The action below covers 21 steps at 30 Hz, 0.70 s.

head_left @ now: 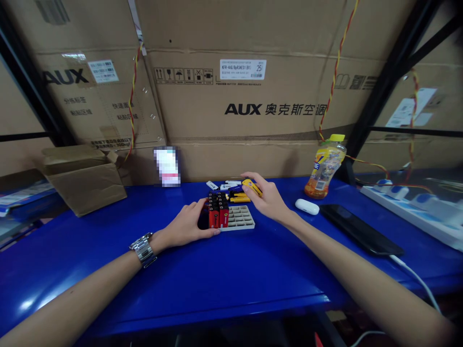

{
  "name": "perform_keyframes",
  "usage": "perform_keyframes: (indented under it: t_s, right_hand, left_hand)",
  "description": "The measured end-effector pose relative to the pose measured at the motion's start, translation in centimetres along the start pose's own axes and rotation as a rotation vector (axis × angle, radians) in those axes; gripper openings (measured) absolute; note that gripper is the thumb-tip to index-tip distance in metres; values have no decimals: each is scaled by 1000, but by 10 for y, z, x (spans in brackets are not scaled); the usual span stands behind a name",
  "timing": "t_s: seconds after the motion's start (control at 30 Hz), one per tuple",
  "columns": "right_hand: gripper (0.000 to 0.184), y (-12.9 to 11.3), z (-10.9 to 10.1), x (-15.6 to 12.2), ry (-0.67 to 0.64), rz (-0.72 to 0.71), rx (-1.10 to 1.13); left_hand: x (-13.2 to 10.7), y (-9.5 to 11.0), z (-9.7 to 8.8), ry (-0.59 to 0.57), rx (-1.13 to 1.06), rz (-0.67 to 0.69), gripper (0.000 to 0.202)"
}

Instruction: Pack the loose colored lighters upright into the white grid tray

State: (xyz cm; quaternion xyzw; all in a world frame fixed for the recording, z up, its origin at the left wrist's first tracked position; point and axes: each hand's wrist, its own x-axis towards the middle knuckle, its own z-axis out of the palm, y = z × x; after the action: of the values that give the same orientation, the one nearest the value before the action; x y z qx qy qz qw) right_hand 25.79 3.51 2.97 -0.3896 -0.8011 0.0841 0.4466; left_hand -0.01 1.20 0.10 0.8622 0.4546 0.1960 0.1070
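A pale grid tray stands on the blue table, with several red lighters with black tops upright in its left compartments. My left hand is wrapped around the tray's left end, thumb along the front edge and fingers behind. My right hand, above the tray's right side, pinches a yellow lighter between thumb and fingers. Just behind the tray lie several more yellow lighters and white lighters, partly overlapping. The right compartments that show hold no lighters.
A bottle with a yellow cap, a white earbud case, a black phone on a cable and a power strip are on the right. An open carton and an upright lit screen stand left. Large cardboard boxes wall the back.
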Motion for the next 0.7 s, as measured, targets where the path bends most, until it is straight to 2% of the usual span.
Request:
perform_keyframes:
  t_s: [0.23, 0.37, 0.5, 0.7]
  right_hand:
    - [37, -13, 1, 0, 138, -52, 69]
    - [38, -16, 0, -1, 136, -78, 65]
    - [31, -15, 1, -3, 163, -161, 32]
    - [24, -17, 1, -6, 124, -231, -110]
  left_hand:
    - [0, 1, 0, -3, -4, -12, 87]
    - [0, 1, -1, -10, -9, -20, 88]
    - [0, 0, -1, -15, -2, -9, 88]
    - [0, -1, 0, -11, 6, 3, 86]
